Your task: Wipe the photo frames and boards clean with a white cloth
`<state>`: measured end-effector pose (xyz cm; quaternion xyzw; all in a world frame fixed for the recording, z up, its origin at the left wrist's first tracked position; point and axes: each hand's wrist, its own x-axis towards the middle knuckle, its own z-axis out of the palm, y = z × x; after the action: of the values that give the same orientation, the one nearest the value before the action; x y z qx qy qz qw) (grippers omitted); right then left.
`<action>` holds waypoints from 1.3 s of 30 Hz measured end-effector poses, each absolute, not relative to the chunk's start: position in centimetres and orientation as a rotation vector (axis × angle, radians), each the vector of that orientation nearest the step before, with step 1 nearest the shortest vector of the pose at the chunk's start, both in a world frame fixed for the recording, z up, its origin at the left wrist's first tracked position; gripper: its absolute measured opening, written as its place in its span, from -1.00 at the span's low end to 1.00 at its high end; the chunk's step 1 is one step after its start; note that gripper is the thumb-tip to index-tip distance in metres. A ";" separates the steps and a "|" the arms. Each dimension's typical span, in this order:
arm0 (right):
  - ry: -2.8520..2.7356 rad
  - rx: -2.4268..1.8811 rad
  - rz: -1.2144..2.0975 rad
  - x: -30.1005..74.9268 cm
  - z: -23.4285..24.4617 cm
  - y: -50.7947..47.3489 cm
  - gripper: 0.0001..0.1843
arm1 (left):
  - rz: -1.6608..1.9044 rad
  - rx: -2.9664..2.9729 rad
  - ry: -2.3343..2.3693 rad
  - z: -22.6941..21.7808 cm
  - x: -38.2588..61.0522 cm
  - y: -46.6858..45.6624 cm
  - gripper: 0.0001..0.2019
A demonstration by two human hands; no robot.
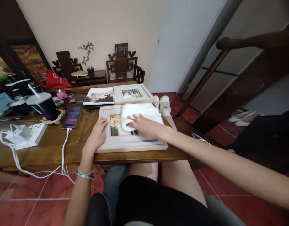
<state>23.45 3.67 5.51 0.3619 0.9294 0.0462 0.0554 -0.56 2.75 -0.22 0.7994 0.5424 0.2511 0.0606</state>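
A light-wood picture frame (131,147) lies flat at the table's front edge, with a small photo in a pale mount behind its pane. Across its left border rests my left hand (99,135), fingers stretched out flat on top. My right hand (144,125) presses down on a folded white cloth (144,110) over the frame's middle and upper right, its fingers bent into the fabric. The cloth hides part of the photo. Behind lie a second light-wood frame (144,99) and a photo panel (98,95) beside it.
On the left stand a lidded dark cup (46,108) with a straw, a white power strip (33,135) with looped cables, and a phone (72,118) on a charging cord. A pink cup (61,94) and small clear cup (71,97) sit farther back. Carved chairs line the wall.
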 end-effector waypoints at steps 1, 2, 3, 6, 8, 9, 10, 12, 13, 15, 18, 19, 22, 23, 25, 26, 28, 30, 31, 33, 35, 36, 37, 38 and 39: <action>2.808 1.072 0.055 23.7 6.2 2.2 -0.41 | 0.757 2.417 1.646 -0.2 -0.5 2.7 -0.52; 2.782 1.054 -0.033 24.0 6.9 0.8 -0.42 | 0.754 2.416 1.650 -0.2 -0.4 2.7 -0.52; 2.751 1.038 -0.111 24.2 7.6 -0.4 -0.44 | 0.751 2.416 1.650 -0.2 -0.4 2.7 -0.52; 2.709 0.995 -0.239 24.2 9.2 -2.6 -0.45 | 0.750 2.411 1.652 -0.2 -0.3 2.6 -0.52; 2.727 0.998 -0.263 23.6 9.3 -3.0 -0.44 | 0.753 2.403 1.652 -0.3 -0.4 2.6 -0.51; 2.737 1.019 -0.267 23.2 9.0 -2.8 -0.44 | 0.758 2.401 1.648 -0.4 -0.5 2.6 -0.51; 2.750 1.054 -0.249 22.8 8.5 -2.4 -0.44 | 0.764 2.400 1.641 -0.5 -0.6 2.7 -0.50; 2.795 1.132 -0.144 22.0 7.0 -0.9 -0.42 | 0.776 2.405 1.623 -0.6 -0.8 2.7 -0.50; 2.827 1.163 -0.068 21.7 6.2 0.2 -0.41 | 0.778 2.409 1.615 -0.7 -0.9 2.8 -0.49; 2.881 1.227 0.090 21.2 4.7 2.9 -0.38 | 0.770 2.416 1.603 -0.7 -1.0 2.8 -0.49; 2.886 1.307 0.236 20.5 3.7 7.1 -0.39 | 0.757 2.425 1.589 -0.5 -1.0 2.8 -0.48; 2.879 1.312 0.266 20.3 3.6 8.2 -0.40 | 0.755 2.424 1.591 -0.4 -1.0 2.8 -0.49; 2.868 1.278 0.288 19.8 3.7 9.0 -0.45 | 0.754 2.416 1.611 -0.4 -1.0 2.8 -0.51; 2.867 1.263 0.265 19.8 3.8 8.5 -0.45 | 0.759 2.416 1.613 -0.4 -1.0 2.8 -0.52; 2.859 1.231 0.182 20.0 4.2 6.5 -0.41 | 0.778 2.424 1.602 -0.5 -0.9 2.9 -0.51; 2.853 1.200 0.122 20.2 4.6 5.1 -0.38 | 0.789 2.425 1.599 -0.5 -0.9 2.9 -0.51; 2.837 1.107 -0.031 20.8 5.9 2.2 -0.36 | 0.802 2.415 1.610 -0.5 -0.8 2.8 -0.51; 2.790 1.016 -0.202 21.4 7.7 -0.5 -0.41 | 0.802 2.393 1.641 -0.5 -0.6 2.7 -0.52; 2.762 0.977 -0.277 21.7 8.6 -1.6 -0.44 | 0.798 2.382 1.655 -0.4 -0.6 2.7 -0.53; 2.718 0.948 -0.380 21.9 9.9 -2.9 -0.48 | 0.788 2.372 1.668 -0.3 -0.5 2.6 -0.53; 2.728 0.949 -0.403 21.7 9.9 -3.1 -0.45 | 0.784 2.380 1.659 -0.3 -0.5 2.7 -0.53; 2.759 0.948 -0.385 21.5 9.4 -2.8 -0.43 | 0.782 2.386 1.650 -0.3 -0.6 2.7 -0.52; 2.801 0.952 -0.348 21.1 8.7 -2.2 -0.40 | 0.778 2.391 1.642 -0.4 -0.6 2.7 -0.52; 2.849 0.963 -0.296 20.8 7.9 -1.3 -0.38 | 0.773 2.395 1.636 -0.4 -0.7 2.8 -0.52; 2.894 0.977 -0.236 20.4 7.0 -0.3 -0.37 | 0.770 2.397 1.630 -0.4 -0.7 2.8 -0.52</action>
<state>20.42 -0.28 7.04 0.3188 0.9439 -0.0770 0.0391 -0.70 2.82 -0.43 0.7971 0.5422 0.2560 0.0711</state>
